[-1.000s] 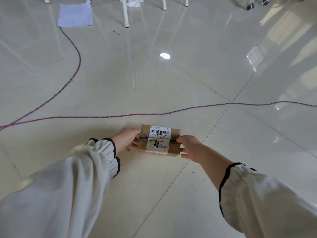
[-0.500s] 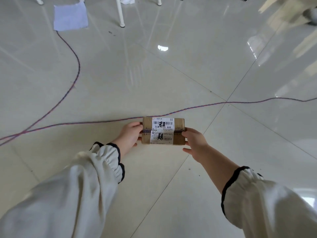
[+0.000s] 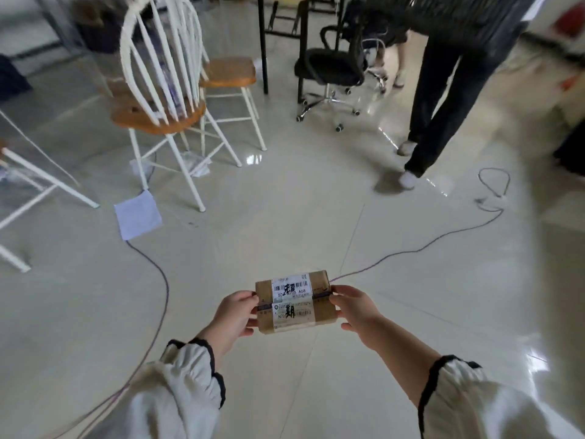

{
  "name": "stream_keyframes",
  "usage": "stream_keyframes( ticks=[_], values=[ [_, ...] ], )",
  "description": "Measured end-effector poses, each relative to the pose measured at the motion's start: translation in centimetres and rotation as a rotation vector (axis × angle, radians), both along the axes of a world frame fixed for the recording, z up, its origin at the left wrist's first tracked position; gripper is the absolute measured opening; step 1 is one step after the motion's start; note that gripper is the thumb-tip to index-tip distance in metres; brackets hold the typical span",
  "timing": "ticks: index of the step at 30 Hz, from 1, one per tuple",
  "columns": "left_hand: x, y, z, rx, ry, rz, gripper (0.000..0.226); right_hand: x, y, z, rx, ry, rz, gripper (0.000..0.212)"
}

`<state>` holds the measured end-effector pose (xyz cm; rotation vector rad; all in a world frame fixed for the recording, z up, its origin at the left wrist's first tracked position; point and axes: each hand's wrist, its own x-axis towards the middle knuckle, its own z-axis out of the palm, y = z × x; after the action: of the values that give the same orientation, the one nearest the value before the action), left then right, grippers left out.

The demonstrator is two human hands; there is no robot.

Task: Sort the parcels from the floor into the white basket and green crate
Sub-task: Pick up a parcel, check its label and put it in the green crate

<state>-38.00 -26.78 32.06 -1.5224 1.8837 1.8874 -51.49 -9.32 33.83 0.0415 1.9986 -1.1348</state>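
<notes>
Small brown cardboard parcel (image 3: pixel 295 301), white barcode label on top, gripped endwise between my curled left hand (image 3: pixel 233 315) and right hand (image 3: pixel 356 308).

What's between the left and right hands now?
The cardboard parcel, label up: the left hand grips one end, the right hand the other, above the floor. The head view shows it.

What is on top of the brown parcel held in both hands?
A white shipping label with barcodes and black scrawl lies across the top of the parcel. The left hand and right hand grip its ends. Its underside and contents cannot be seen.
</notes>
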Motion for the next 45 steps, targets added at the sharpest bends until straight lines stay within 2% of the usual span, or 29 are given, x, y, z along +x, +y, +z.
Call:
stream_keyframes(
  ticks=[4, 8, 16, 21, 35, 45],
  values=[
    [-1.0, 2.5, 12.2, -0.031, 0.026, -0.075, 0.013, 0.6, 3.8, 12.0, -0.048, 0.031, -0.040, 0.036],
    [-2.3, 5.3, 20.0, -0.036, 0.066, -0.175, 0.015, 1.7, 7.8, 19.7, -0.094, 0.086, -0.156, 0.039],
    [-4.1, 13.4, 26.6, -0.021, 0.077, -0.493, 0.007, 7.2, 18.5, 26.6, -0.102, 0.156, -0.426, 0.034],
    [-6.4, 23.6, 31.8, -0.060, 0.137, -0.755, 0.011, 11.0, 28.2, 30.1, -0.124, 0.227, -0.655, 0.024],
    [-4.2, 61.0, 36.0, -0.019, 0.290, -1.381, 0.010, 25.1, 60.2, 34.6, -0.056, 0.397, -1.235, 0.024],
    [6.6, 85.9, 37.4, 0.041, 0.325, -1.745, 0.005, 40.1, 78.7, 36.6, 0.047, 0.424, -1.609, 0.032]
  ],
)
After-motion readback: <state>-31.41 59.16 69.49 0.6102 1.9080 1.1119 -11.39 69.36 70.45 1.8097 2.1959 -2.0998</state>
